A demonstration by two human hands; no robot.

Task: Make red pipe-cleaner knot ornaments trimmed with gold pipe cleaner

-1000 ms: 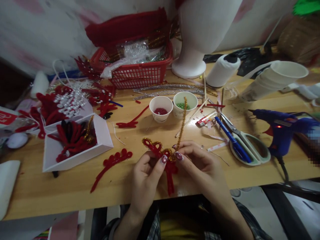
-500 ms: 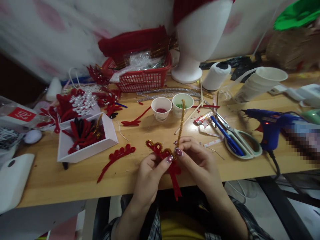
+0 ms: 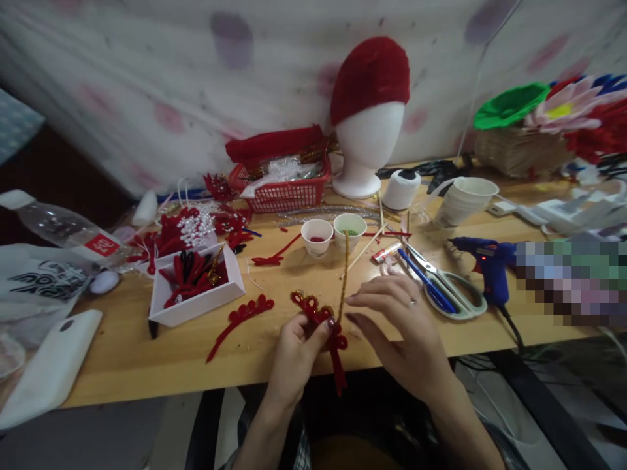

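Red pipe-cleaner ornament [image 3: 327, 329] sits pinched in the left hand [image 3: 296, 349], just above the near edge of the wooden table [image 3: 122, 352]; thumb and fingers are closed together on its middle, where the looped red top meets the long red tail that hangs down past the table edge. A gold pipe cleaner [image 3: 343, 274] is wound into the loops and rises from that same pinch, standing nearly upright toward the two small paper cups, one with red beads [image 3: 317, 236] and one with green beads [image 3: 349, 230]. The right hand [image 3: 399, 320] hovers just to the right of the ornament with its fingers spread loosely and slightly curled, holding nothing; its fingertips lie near the gold stem, though whether they touch it cannot be told. A ring shows on one finger. Left of the hands, a second red looped piece [image 3: 240, 316] lies flat on the table, and beyond it a white box [image 3: 198, 287] holds more red pieces. To the right lie scissors [image 3: 448, 294] with a blue pen [image 3: 424, 281] across them, and a blue glue gun [image 3: 482, 264]. At the back stand a red basket [image 3: 287, 189] and a white foam head [image 3: 367, 140] wearing a red cap
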